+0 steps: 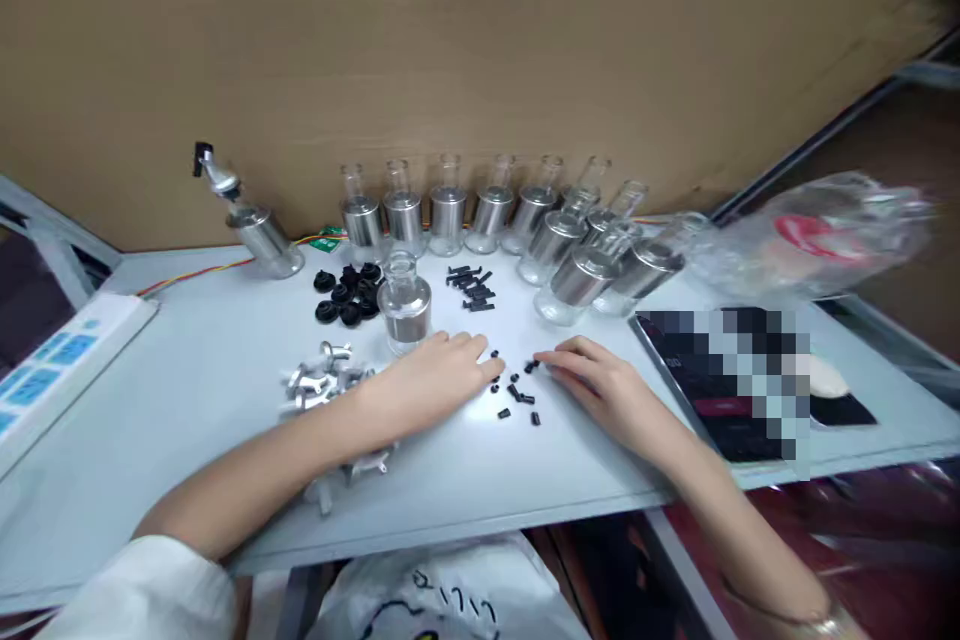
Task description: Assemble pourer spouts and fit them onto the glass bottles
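On the white table (225, 390), your left hand (431, 382) lies flat, fingers straight, gripping nothing; your right hand (604, 388), fingers half-curled, touches small black pieces (517, 396) scattered between them.

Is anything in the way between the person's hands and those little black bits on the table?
Nothing visible. Both the left hand and right hand have fingertips at the small black pieces; the glass bottle stands behind the left hand, not between.

Both hands, left hand (427, 382) and right hand (600, 385), touch small black pieces (517, 398) on the table (225, 360).
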The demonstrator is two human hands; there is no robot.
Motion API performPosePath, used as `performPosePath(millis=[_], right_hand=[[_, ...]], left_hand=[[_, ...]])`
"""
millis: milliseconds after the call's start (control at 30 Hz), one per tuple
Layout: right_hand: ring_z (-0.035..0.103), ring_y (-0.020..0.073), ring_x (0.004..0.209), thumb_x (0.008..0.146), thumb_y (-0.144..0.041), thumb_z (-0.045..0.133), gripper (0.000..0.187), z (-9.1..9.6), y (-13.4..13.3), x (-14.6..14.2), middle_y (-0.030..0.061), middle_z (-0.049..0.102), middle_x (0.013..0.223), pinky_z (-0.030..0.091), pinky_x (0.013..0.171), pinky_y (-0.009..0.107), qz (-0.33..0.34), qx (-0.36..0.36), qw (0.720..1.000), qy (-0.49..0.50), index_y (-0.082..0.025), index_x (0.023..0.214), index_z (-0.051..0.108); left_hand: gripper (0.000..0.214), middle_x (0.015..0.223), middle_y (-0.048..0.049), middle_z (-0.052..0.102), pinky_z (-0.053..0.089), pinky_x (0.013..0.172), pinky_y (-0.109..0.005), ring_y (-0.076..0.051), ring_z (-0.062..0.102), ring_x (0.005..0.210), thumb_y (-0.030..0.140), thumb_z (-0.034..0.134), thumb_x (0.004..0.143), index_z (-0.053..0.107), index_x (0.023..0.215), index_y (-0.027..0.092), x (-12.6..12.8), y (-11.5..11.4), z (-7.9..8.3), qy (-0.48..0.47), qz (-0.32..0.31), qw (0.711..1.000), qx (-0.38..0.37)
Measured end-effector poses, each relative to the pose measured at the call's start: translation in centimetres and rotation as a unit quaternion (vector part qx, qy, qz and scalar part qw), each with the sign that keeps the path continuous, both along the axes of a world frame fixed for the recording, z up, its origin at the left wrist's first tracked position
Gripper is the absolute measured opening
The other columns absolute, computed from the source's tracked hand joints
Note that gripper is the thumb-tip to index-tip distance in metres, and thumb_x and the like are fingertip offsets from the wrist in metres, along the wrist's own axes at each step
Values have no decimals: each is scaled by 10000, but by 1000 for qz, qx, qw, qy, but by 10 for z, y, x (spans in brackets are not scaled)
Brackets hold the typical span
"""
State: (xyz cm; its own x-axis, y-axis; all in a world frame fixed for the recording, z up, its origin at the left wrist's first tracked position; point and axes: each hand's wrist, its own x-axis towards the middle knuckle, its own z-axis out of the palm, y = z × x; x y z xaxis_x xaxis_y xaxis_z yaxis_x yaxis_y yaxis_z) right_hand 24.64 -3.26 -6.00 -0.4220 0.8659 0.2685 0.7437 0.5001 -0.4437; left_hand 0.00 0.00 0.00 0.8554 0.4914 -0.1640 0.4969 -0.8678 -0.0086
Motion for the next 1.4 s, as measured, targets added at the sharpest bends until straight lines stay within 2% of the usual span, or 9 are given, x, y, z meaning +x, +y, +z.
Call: performPosePath(millis=[167,300,400,600,767,1000,1133,1267,1400], right_hand=[[653,211,771,922,-173,478,216,-5,16,-4,90,650,836,542,727,332,27,-1,1000,-14,-151,919,692],[634,172,639,858,-146,545,88,-3,11,-5,43,659,741,526,637,285,-38,-41,998,8,-165,867,631],[613,152,597,843,-137,557,66,-1,3,-7,14,642,696,507,600,259,-71,-49,996,31,-177,868,603],[625,211,829,905,-197,549,121,1,12,-17,83,660,876,511,764,348,-23,50,997,59,-180,911,668],[618,214,785,888,-185,583,129,0,28,-26,71,673,825,516,747,371,30,-1,999,16,-190,892,712],[629,217,843,918,-171,515,211,6,20,-9,83,669,866,537,777,365,33,-40,998,21,-173,992,712],[633,217,883,893,-144,544,182,0,18,-3,90,655,912,534,804,359,54,-43,998,6,-180,944,715],[635,200,849,883,-142,553,138,-1,17,-5,79,651,900,532,778,337,50,-50,997,12,-180,860,684],[623,180,773,851,-138,585,104,3,14,-11,66,648,881,529,714,313,34,-58,998,5,-176,911,662]], left_hand=[[305,1025,-99,632,459,759,-314,-210,622,863,18,440,915,575,1155,148,-2,-3,-2,-13,-5,1000,7],[286,1007,-94,634,455,749,-308,-206,614,861,33,474,910,592,1143,149,-4,-3,0,-15,2,1000,4],[281,1001,-88,631,458,757,-310,-208,614,862,44,499,906,595,1150,148,-6,0,0,-16,8,1000,0],[319,1025,-96,627,464,753,-324,-219,621,860,35,481,908,574,1193,143,-7,2,-2,-15,3,1000,8],[292,1006,-98,634,467,746,-313,-212,624,847,51,476,918,582,1173,146,-6,0,2,2,7,1000,8],[305,999,-94,638,456,733,-301,-198,627,825,26,471,907,586,1162,147,-7,-1,4,-5,4,1000,13],[300,978,-87,644,448,715,-286,-186,626,810,27,485,900,592,1148,157,-8,-3,-1,-28,-10,999,26],[200,943,-65,645,461,722,-288,-183,632,819,65,524,901,599,1064,154,-2,-10,-12,-72,-51,996,30],[112,866,-47,645,475,686,-294,-187,646,795,75,545,894,602,965,141,7,-18,-22,-82,-73,993,41]])
